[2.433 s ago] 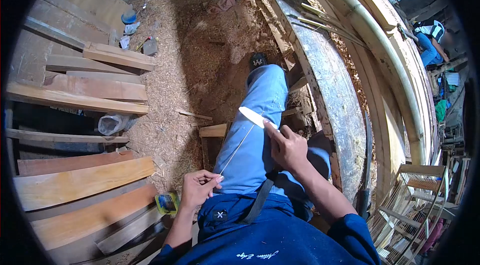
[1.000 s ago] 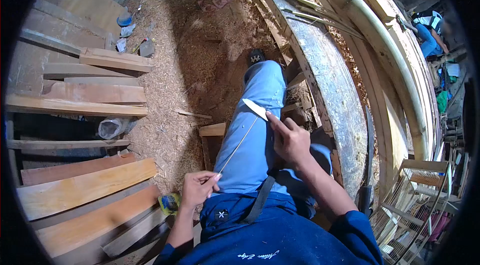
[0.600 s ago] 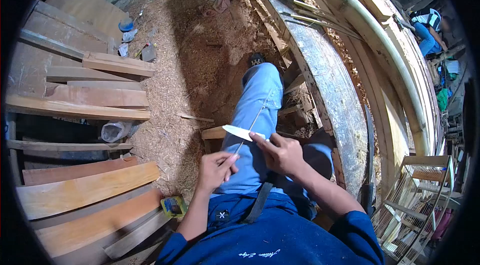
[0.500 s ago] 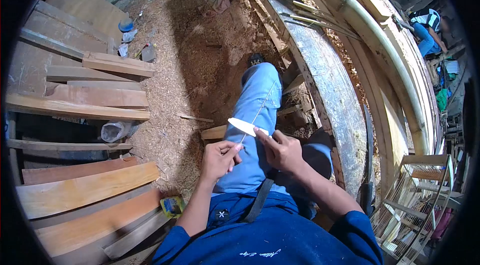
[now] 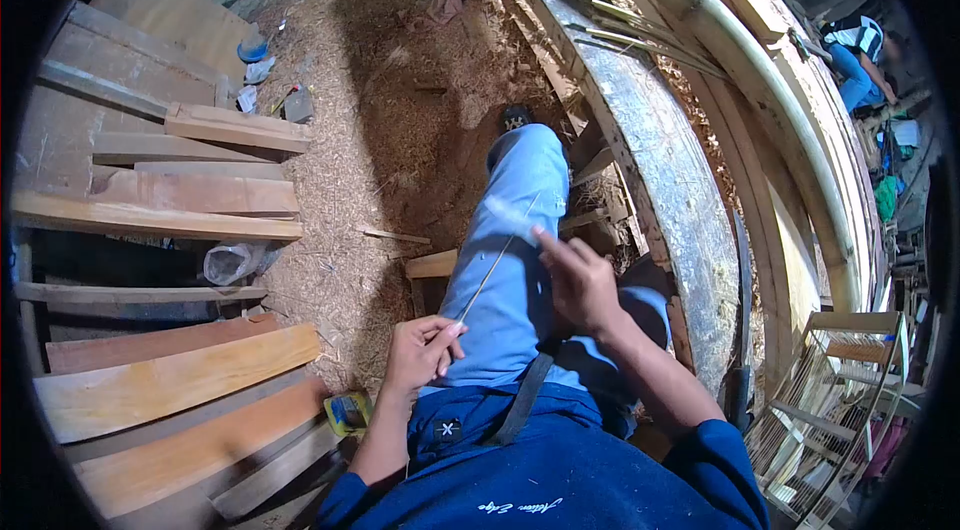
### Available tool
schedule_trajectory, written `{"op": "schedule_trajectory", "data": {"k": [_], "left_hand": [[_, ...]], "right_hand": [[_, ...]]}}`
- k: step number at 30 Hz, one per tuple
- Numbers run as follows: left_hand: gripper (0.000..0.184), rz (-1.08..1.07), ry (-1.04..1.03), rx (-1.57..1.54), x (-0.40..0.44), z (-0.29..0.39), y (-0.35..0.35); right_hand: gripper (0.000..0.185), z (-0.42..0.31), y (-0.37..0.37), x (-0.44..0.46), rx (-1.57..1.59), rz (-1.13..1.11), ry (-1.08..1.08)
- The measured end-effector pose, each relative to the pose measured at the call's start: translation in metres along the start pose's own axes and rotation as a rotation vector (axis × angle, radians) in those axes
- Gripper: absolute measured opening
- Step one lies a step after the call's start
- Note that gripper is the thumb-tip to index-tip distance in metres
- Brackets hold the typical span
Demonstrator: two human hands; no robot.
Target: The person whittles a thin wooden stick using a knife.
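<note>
My left hand [image 5: 418, 354] pinches the near end of a thin stick [image 5: 486, 279] low over the thigh. The stick slants up and away across the blue trouser leg [image 5: 530, 166]. My right hand [image 5: 580, 280] is closed on a knife, whose pale blade [image 5: 508, 214] is smeared by motion over the leg, near the far part of the stick. The index finger points along the knife. Whether the blade touches the stick cannot be made out, and the handle is hidden in the hand.
Right of the leg runs a worn wooden bench [image 5: 660, 160] with thin sticks [image 5: 650, 45] on it, beside a bamboo pole [image 5: 740, 50]. Planks [image 5: 180, 360] are stacked at left. A slatted frame [image 5: 830, 410] stands lower right. Another person [image 5: 855, 60] sits at far right.
Since half a second ago, my right hand and the knife have moved up and away along the stick. My left hand has shifted slightly down and left, still holding the stick.
</note>
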State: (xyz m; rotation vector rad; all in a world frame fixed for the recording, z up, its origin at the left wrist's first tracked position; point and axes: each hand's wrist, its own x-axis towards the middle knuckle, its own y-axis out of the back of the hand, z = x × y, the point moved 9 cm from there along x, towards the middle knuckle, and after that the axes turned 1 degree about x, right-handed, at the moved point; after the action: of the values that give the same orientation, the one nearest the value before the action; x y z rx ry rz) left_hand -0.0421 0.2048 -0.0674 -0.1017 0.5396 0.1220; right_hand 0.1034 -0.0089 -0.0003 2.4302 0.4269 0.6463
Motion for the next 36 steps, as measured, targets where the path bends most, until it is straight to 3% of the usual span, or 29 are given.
{"op": "schedule_trajectory", "data": {"k": [3,5,7,9,11,13,15,16,18,21,25,29,36], "left_hand": [[0.023,0.000,-0.016,0.014,0.018,0.022,-0.024],[0.024,0.019,-0.015,0.037,0.026,0.035,-0.032],[0.023,0.053,-0.001,0.010,0.032,0.038,-0.033],[0.024,0.047,-0.001,-0.003,0.031,0.035,-0.032],[0.023,0.055,-0.002,-0.006,0.024,0.029,-0.027],[0.024,0.048,-0.011,-0.023,0.018,0.022,-0.023],[0.024,0.051,0.016,0.002,0.014,0.017,-0.020],[0.024,0.038,0.018,0.004,0.013,0.016,-0.021],[0.024,0.032,0.013,-0.020,0.016,0.017,-0.023],[0.025,0.020,0.001,-0.039,0.024,0.024,-0.031],[0.026,0.038,0.004,0.035,0.040,0.029,-0.037],[0.025,0.015,-0.025,0.025,0.039,0.037,-0.041],[0.025,-0.060,-0.007,0.084,0.005,0.014,-0.018]], "right_hand": [[0.048,-0.027,-0.023,-0.016,-0.106,-0.204,0.126],[0.053,-0.026,-0.028,-0.024,-0.122,-0.197,0.142],[0.054,-0.008,-0.019,-0.023,-0.191,-0.076,-0.013],[0.051,0.023,-0.011,-0.019,-0.045,-0.034,-0.213],[0.044,0.046,0.003,-0.013,0.181,0.277,-0.257],[0.032,0.099,-0.004,-0.032,0.127,0.140,-0.726],[0.035,0.086,0.010,-0.022,0.065,0.333,-0.442],[0.035,0.069,0.019,-0.014,0.065,0.332,-0.442],[0.042,0.024,0.020,0.004,0.162,0.148,-0.280],[0.056,-0.009,-0.004,-0.006,0.010,-0.065,0.013],[0.068,-0.039,-0.029,-0.031,-0.207,-0.232,0.208],[0.071,-0.032,-0.022,-0.026,-0.306,-0.173,0.172],[0.056,0.015,0.009,-0.001,-0.328,-0.002,-0.116]]}}
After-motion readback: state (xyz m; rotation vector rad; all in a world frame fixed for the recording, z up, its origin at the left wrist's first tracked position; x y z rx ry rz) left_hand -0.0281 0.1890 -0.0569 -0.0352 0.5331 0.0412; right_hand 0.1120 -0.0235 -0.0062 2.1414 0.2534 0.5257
